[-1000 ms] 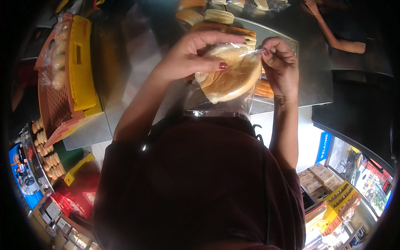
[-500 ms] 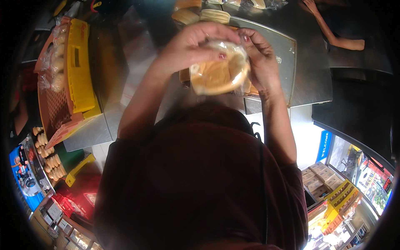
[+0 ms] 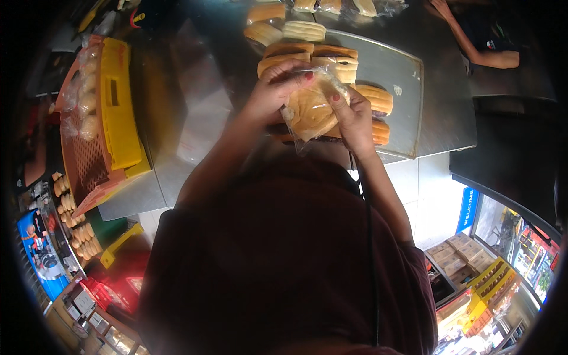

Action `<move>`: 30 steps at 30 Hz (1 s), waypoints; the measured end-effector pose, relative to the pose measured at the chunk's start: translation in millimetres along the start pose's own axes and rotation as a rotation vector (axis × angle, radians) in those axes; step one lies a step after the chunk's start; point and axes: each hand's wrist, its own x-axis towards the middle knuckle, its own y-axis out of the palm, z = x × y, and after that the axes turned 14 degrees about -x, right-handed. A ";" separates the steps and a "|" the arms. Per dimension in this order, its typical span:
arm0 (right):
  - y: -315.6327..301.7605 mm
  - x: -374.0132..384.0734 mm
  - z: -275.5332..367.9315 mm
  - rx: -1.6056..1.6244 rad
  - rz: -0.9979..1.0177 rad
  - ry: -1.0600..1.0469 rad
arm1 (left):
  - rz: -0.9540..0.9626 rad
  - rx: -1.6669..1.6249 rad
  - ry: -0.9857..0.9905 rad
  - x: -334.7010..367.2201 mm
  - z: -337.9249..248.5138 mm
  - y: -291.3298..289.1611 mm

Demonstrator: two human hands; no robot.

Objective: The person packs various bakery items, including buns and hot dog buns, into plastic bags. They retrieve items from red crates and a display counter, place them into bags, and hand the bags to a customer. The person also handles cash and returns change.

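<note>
Golden-brown bread (image 3: 310, 112), yellow crate (image 3: 122, 133).

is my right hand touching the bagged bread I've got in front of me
Touching: the head view shows the right hand with its thumb laid over the bagged bread.

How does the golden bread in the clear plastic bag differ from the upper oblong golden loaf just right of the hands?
The bagged bread is held by the left hand and right hand; the oblong loaf lies unheld on the grey metal tray. The bagged bread is inside a clear plastic bag; the oblong loaf shows no wrapping. Both have golden crusts.
</note>
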 end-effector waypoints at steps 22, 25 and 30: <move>-0.7 0.8 61.2 -0.512 -0.177 -0.003 | 0.503 0.987 0.179 -9.9 6.7 32.7; -9.7 6.0 42.5 -0.416 -0.049 -0.106 | 0.487 1.110 0.185 -1.9 1.8 34.0; -22.2 19.3 49.0 -0.080 -0.125 -0.035 | 0.130 0.646 0.393 17.7 -16.2 49.9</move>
